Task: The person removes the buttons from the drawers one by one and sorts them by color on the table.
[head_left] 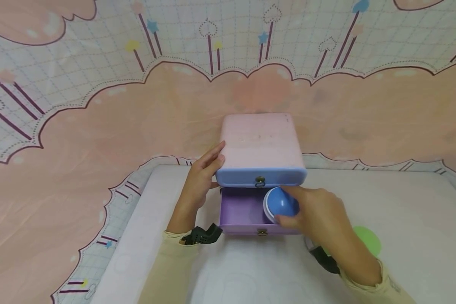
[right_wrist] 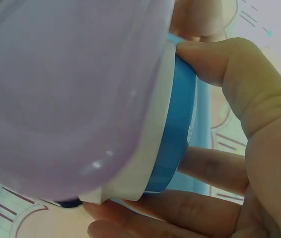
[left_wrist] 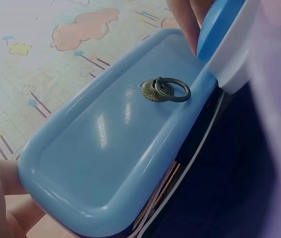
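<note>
A small chest of drawers with a pink top [head_left: 262, 141] stands on the white table. Its upper drawer, with a blue front [left_wrist: 101, 144] and a brass ring pull [left_wrist: 165, 90], is closed. Below it the purple drawer [head_left: 240, 207] is pulled out. My right hand [head_left: 319, 211] grips a round blue-and-white container [right_wrist: 173, 119] between thumb and fingers, at the right side of the purple drawer and overlapping its front wall. My left hand [head_left: 201, 177] rests against the chest's left side, its fingers extended along it.
A light green round thing [head_left: 368, 240] lies on the table, partly hidden behind my right wrist. Behind the table [head_left: 156, 202] hangs a pink and white patterned cloth [head_left: 175, 105]. Inside the chest, under the blue drawer front, thin layered edges [left_wrist: 158, 193] show.
</note>
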Motion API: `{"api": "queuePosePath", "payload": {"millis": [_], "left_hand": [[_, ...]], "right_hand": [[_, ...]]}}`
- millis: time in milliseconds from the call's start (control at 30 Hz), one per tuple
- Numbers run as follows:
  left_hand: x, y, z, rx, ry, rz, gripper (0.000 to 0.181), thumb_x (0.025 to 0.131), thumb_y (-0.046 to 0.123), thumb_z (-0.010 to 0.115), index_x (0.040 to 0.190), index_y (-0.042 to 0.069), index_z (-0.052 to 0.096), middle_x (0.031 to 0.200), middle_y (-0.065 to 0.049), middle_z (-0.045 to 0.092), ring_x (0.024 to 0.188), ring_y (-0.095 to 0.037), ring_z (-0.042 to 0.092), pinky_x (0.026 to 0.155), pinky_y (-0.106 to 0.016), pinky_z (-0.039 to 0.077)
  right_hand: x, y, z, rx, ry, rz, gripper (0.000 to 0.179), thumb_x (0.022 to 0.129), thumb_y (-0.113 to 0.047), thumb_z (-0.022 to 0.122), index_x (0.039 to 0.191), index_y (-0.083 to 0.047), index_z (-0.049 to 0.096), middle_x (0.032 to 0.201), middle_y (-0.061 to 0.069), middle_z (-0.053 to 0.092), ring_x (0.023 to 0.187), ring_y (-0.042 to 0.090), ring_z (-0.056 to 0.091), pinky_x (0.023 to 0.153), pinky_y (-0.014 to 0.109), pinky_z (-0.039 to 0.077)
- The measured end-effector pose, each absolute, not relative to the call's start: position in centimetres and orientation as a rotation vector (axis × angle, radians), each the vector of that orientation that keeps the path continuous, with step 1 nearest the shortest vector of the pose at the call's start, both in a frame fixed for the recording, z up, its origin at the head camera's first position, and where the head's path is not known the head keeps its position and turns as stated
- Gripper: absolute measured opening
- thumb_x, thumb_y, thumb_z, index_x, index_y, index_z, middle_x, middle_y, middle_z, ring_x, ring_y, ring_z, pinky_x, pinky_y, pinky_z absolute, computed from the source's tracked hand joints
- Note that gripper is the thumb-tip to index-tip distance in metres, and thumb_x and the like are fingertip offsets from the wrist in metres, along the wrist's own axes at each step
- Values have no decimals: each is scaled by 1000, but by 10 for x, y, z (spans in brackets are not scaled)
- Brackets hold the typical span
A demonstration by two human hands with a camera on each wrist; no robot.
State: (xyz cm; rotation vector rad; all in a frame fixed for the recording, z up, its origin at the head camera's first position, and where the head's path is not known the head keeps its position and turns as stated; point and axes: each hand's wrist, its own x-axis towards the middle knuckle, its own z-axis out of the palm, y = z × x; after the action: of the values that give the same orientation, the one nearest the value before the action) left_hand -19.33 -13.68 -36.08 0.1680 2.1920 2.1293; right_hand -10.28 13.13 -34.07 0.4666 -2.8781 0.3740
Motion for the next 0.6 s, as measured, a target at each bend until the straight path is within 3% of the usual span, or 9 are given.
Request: {"api": "queuePosePath", "payload": {"millis": [300, 600], "left_hand": [[-194, -137, -361, 169, 2193, 2129, 47, 103, 33, 60, 149, 35, 53, 166, 10, 33, 145, -33, 45, 98, -69, 48], [-193, -138, -361, 173, 2193, 2127, 48, 103, 33, 60, 150, 35, 52, 165, 13, 32, 145, -32, 45, 98, -70, 48]], "right_hand": [[-100, 137, -334, 405, -2891, 346, 64, 72, -51, 86, 127, -20, 73, 90, 15, 78, 69, 29, 70, 52, 41, 48], [-100, 151, -330, 379, -2960, 331, 67, 74, -51, 85, 131, -17, 71, 99, 13, 78, 77, 29, 71, 60, 46, 54]]}}
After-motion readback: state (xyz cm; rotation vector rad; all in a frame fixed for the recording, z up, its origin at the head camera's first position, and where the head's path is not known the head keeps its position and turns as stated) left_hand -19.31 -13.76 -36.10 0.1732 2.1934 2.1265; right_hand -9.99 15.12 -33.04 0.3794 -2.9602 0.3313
